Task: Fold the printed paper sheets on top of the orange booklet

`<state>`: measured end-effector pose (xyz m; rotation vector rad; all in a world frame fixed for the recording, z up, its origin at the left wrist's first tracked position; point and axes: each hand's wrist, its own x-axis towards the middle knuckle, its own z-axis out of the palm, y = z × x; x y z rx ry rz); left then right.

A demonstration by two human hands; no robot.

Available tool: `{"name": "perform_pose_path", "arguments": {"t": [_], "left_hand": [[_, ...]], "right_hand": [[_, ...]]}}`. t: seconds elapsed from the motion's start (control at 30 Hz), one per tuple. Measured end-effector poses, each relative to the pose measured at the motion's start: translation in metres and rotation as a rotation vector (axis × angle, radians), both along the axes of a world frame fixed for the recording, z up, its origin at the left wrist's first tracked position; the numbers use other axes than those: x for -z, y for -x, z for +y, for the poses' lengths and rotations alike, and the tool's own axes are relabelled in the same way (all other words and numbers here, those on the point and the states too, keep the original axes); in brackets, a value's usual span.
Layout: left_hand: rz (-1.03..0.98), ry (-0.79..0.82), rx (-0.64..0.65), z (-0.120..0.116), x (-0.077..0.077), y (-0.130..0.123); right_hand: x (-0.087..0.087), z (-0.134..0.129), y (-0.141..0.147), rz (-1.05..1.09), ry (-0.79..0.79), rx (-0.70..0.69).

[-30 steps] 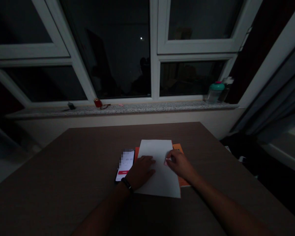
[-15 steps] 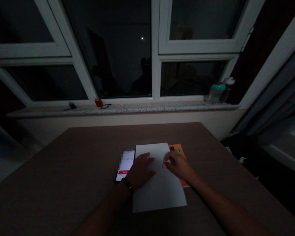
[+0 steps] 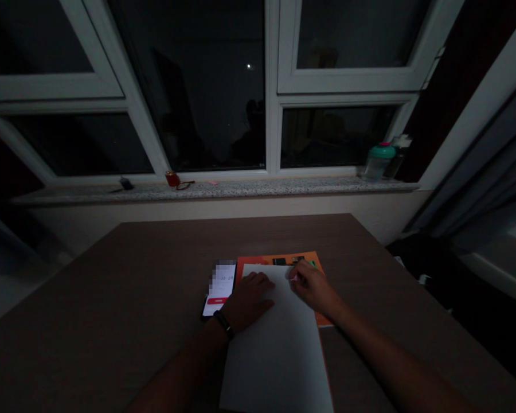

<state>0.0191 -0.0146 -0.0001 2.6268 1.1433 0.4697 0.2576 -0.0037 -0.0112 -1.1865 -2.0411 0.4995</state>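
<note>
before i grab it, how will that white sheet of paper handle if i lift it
The white sheet of paper looks thin, so it will probably flop and sag if lifted by one edge. It likely weighs very little. Lying loose on the orange book under the left hand, it may slide easily if pushed.

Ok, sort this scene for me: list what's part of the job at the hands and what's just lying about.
Part of the job:
left hand, flat on the sheet
right hand, at its far edge
white paper sheet
orange book or folder, beneath it

Lying about:
lit smartphone
teal-lidded bottle
red container
glasses
</note>
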Motion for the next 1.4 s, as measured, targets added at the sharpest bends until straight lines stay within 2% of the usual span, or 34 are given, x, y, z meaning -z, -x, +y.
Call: {"name": "perform_pose_path", "arguments": {"t": [0.23,0.47,0.67,1.0,1.4], "left_hand": [[-0.002,0.007,0.004,0.001,0.007,0.002],[0.011,0.014,0.022,0.001,0.004,0.003],[0.011,0.016,0.019,0.001,0.003,0.002],[0.032,0.01,-0.056,0.001,-0.005,0.0],[0.029,0.002,-0.044,0.0,-0.005,0.0]], "right_hand": [[0.002,-0.001,0.0,-0.115,0.013,-0.128],[-0.001,-0.005,0.006,-0.265,0.072,-0.138],[-0.003,-0.002,-0.003,-0.211,0.051,-0.09],[0.005,0.01,-0.014,-0.177,0.043,0.129],[0.006,0.008,-0.014,-0.217,0.078,0.151]]}}
